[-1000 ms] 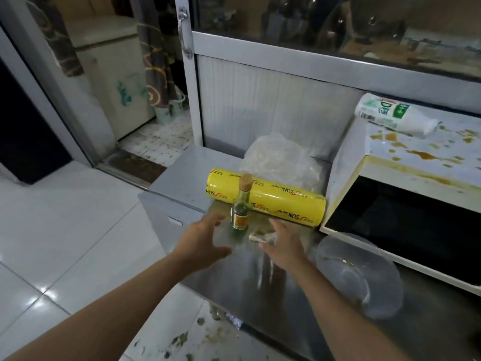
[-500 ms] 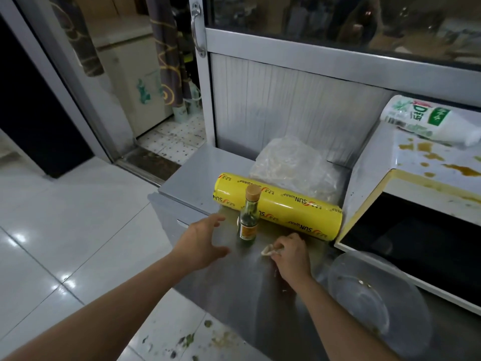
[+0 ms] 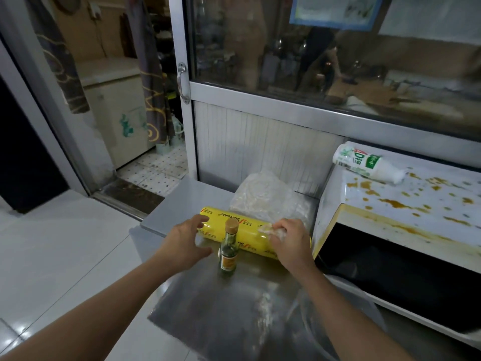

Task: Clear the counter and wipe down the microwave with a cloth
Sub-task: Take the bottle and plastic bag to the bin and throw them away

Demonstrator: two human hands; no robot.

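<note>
A yellow roll of cling wrap (image 3: 248,231) lies across the steel counter (image 3: 223,303). My left hand (image 3: 186,242) is spread open, its fingertips at the roll's left end. My right hand (image 3: 289,239) is over the roll's right end and pinches a small crumpled scrap (image 3: 270,229) in its curled fingers. A small green bottle with a cork top (image 3: 229,247) stands upright between my hands, in front of the roll. The white microwave (image 3: 406,230) stands at the right, its top spattered with orange-brown stains.
A clear plastic bag (image 3: 265,196) sits behind the roll against the ribbed wall panel. A white plastic bottle (image 3: 367,162) lies on its side on the microwave top. A transparent bowl (image 3: 338,324) rests on the counter under my right forearm. An open doorway and tiled floor are to the left.
My right hand picked the scrap up from the counter and carried it forward onto the roll's right end. My left hand reached forward to the roll's left end.
</note>
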